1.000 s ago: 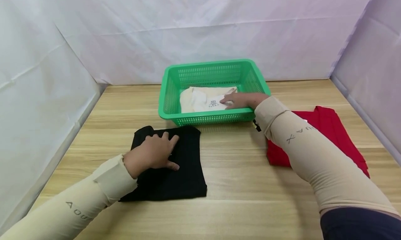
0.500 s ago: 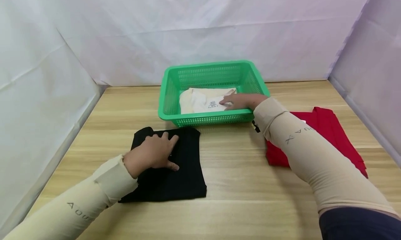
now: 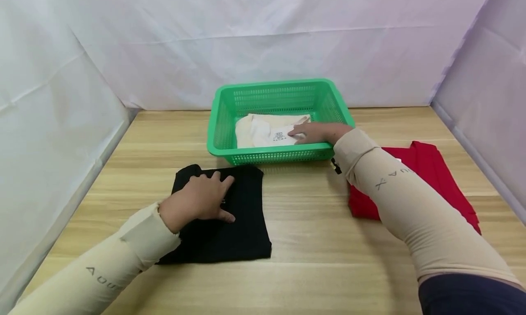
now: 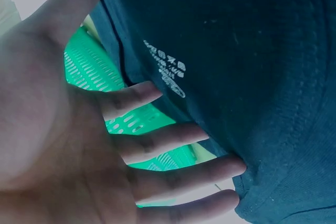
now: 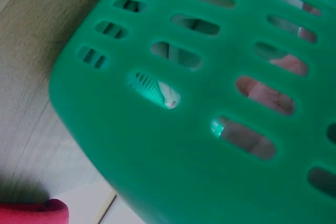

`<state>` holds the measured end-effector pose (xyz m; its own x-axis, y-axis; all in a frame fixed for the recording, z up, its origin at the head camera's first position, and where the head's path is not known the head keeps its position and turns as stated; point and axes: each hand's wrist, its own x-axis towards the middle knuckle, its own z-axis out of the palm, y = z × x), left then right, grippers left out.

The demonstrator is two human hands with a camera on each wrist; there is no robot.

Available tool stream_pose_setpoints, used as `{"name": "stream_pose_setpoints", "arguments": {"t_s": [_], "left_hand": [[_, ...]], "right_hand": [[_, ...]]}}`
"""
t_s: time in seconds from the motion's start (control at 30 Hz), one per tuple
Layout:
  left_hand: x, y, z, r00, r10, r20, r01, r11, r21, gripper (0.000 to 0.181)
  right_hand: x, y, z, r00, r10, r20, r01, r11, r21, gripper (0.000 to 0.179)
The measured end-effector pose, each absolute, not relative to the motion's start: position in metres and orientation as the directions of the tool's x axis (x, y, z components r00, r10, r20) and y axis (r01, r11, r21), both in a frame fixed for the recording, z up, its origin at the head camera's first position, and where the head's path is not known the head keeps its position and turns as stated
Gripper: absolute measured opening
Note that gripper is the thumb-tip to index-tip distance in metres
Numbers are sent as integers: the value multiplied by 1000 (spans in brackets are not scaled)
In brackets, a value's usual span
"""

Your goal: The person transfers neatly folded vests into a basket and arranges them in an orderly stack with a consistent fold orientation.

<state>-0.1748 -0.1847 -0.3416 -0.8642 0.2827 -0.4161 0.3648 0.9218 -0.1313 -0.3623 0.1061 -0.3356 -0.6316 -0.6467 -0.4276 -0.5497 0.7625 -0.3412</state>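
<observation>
A folded black garment (image 3: 246, 228) lies on the wooden table at front left, with my left hand (image 3: 201, 198) spread over it. In the left wrist view its fingertips (image 4: 231, 166) rest against the cloth, which carries a small pale print (image 4: 167, 69). My right hand (image 3: 313, 132) reaches over the near right rim of a green slotted basket (image 3: 276, 83). Its fingers lie on a folded cream garment (image 3: 243, 134) with a white printed front, inside the basket. The right wrist view is mostly filled by the basket wall (image 5: 142, 145); parts of the hand show through the slots.
A folded red garment (image 3: 431, 169) lies at the right, partly under the right sleeve (image 3: 407, 205). White cloth walls (image 3: 263, 36) stand behind the table (image 3: 312, 260) and along both sides. A small dark object (image 3: 336, 165) shows at the right cuff.
Both hands, the garments and the basket keep their places. Only the head view shifts very slightly.
</observation>
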Motion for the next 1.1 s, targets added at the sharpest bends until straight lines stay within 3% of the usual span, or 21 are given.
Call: {"name": "stream_pose_setpoints", "arguments": {"t_s": [0.23,0.37,0.53,0.73,0.9,1.1], "left_hand": [[-185,-181,-342,-853,305,-424,375,922,-92,98],[-191,-187,-338,-851,318,-419,371,927,-51,84],[-198,-203,-336,-883,335,-330,353,936,6,63],[-201,-221,-341,-917,298,-266,292,954,65,53],[-200,-224,-347,-915,320,-246,298,947,122,52],[-193,-223,-355,-904,353,-241,322,934,156,48]], "right_hand": [[-361,108,-338,-635,-646,-424,-551,763,-338,55],[-360,106,-339,-634,-650,-418,-546,760,-353,55],[-359,103,-338,-641,-654,-401,-554,756,-347,54],[-356,106,-338,-632,-661,-404,-557,750,-355,54],[-352,110,-337,-688,-666,-288,-573,742,-349,45],[-330,118,-327,-790,-613,-28,-549,726,-414,35]]}}
